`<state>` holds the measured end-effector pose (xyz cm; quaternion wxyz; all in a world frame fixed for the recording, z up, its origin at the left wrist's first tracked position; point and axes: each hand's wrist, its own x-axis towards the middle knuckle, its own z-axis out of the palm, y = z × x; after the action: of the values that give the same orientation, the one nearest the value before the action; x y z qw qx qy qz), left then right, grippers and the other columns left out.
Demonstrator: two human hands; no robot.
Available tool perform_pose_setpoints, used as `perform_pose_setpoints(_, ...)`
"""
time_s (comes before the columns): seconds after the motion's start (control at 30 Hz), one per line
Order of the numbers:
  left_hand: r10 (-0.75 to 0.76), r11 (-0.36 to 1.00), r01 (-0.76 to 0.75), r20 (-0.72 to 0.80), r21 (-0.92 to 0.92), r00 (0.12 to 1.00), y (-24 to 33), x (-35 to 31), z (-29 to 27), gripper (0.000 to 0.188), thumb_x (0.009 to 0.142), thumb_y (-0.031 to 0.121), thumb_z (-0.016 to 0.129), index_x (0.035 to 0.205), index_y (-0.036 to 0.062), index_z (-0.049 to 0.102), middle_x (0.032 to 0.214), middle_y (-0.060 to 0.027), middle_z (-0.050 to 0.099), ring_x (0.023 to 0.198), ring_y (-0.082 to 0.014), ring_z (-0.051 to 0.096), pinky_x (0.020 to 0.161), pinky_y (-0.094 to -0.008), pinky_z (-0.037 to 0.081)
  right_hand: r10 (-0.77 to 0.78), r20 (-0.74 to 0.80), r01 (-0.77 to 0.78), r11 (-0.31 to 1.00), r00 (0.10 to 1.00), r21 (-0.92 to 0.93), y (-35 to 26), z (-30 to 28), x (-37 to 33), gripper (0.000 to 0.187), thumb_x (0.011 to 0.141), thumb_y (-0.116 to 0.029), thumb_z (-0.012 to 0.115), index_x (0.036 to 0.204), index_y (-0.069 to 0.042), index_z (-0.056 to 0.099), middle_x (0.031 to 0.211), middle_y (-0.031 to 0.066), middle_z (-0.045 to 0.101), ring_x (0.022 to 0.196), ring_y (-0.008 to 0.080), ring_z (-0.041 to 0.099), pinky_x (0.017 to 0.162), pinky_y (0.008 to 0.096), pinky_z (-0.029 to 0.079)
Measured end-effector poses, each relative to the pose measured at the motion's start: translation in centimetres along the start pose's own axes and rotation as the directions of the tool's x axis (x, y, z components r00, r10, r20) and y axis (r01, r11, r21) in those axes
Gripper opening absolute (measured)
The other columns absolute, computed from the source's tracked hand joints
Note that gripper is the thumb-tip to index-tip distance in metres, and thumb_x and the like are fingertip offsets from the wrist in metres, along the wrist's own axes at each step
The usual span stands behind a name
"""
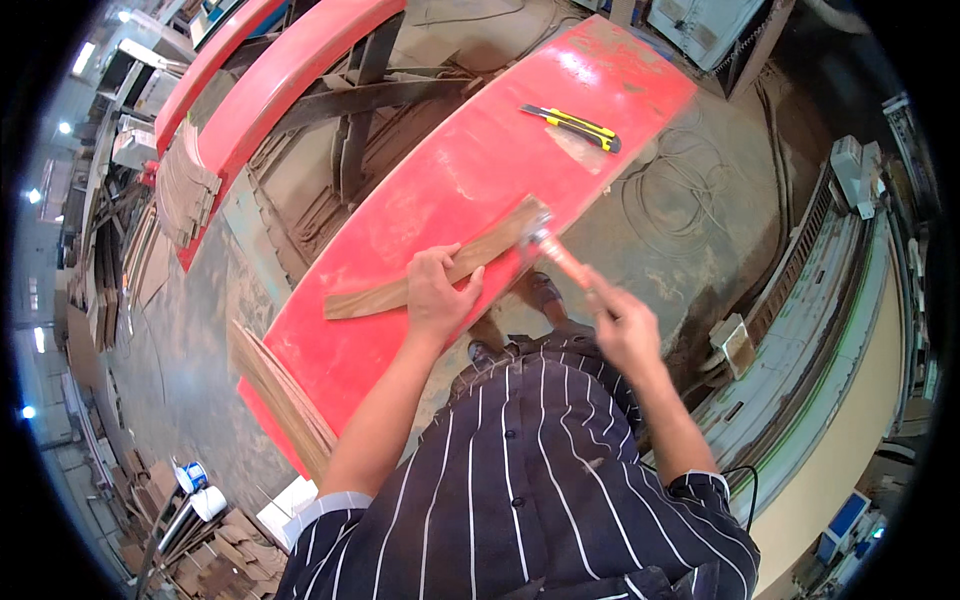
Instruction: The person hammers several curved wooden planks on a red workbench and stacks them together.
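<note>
A curved brown wooden strip (372, 300) lies across the red tabletop (385, 225). My left hand (436, 292) is closed over its middle, with the thumb on the near edge and the fingers over the far edge. In my right hand (625, 328) is a hammer (566, 262) with an orange-toned handle, gripped near its end. The metal hammer head is at the right end of the strip, blurred by motion; whether it touches the wood I cannot tell. Farther up the tabletop rests a yellow and black utility knife (588, 132), beside a pale patch.
Several wooden strips (283, 398) are stacked on the table's near left end. Another curved red surface (285, 75) stands at the far left, with more curved wood pieces (185, 190) on it. A long grey machine bed (790, 350) runs along the right. Cables (680, 190) coil on the floor.
</note>
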<state>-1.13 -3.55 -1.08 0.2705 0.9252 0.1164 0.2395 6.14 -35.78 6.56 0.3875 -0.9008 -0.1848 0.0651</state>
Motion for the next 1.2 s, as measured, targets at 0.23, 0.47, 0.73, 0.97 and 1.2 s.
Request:
perform_pose_setpoints(0.23,0.020,0.999,-0.020,-0.032,-0.025,0.999,-0.1,0.1,0.2,0.049,0.089,0.025,0.098,0.116,0.0083,0.060,0.118,-0.0098,0.069,0.112,-0.0347,0.065,0.101,-0.0515,0.052,0.191,-0.018,-0.189,0.979,0.981,0.078,2.3,1.6,-0.8,0.044,0.116,-0.026,0.074,0.159,-0.028,0.077,0.119,0.0182,0.087,0.098,0.0305,0.085,0.091,0.0402,0.065)
perform_pose_setpoints(0.47,0.031,0.998,-0.031,0.003,0.048,1.000,0.7,0.7,-0.3,0.043,0.091,0.028,0.094,0.112,0.0101,0.061,0.116,-0.0086,0.068,0.113,-0.0339,0.064,0.102,-0.0513,0.050,0.406,0.040,-0.334,0.687,0.913,0.645,3.4,-4.4,1.1,0.047,0.123,-0.024,0.068,0.166,-0.004,0.064,0.080,-0.0100,0.047,0.060,0.0022,0.040,0.053,0.0242,0.036)
perform_pose_setpoints(0.73,0.033,0.993,-0.037,0.043,0.109,0.999,1.2,1.0,-0.7,0.039,0.092,0.031,0.089,0.113,0.0115,0.062,0.115,-0.0077,0.067,0.115,-0.0335,0.064,0.103,-0.0512,0.049,0.312,0.133,-0.295,0.562,0.941,0.772,0.4,-1.7,2.2,0.029,0.125,-0.032,0.064,0.125,-0.003,0.069,0.075,-0.0060,0.048,0.054,0.0053,0.043,0.049,0.0263,0.036)
perform_pose_setpoints(0.97,0.024,0.994,-0.032,0.078,0.108,0.997,1.6,1.0,-1.0,0.035,0.094,0.029,0.087,0.116,0.0115,0.066,0.118,-0.0083,0.068,0.121,-0.0342,0.064,0.107,-0.0512,0.049,0.158,0.169,-0.230,0.602,0.973,0.765,1.3,-2.3,1.4,0.031,0.127,-0.033,0.060,0.125,-0.004,0.069,0.077,-0.0065,0.048,0.057,0.0031,0.039,0.050,0.0248,0.033)
perform_pose_setpoints(1.2,0.049,0.991,-0.056,0.065,0.118,0.997,2.1,1.0,-1.4,0.040,0.094,0.028,0.087,0.125,0.0100,0.070,0.123,-0.0091,0.072,0.125,-0.0337,0.066,0.111,-0.0512,0.048,0.120,0.090,-0.137,0.966,0.989,0.218,0.5,-3.8,7.3,0.032,0.123,-0.029,0.066,0.127,0.001,0.075,0.077,0.0004,0.059,0.068,0.0131,0.054,0.064,0.0352,0.046)
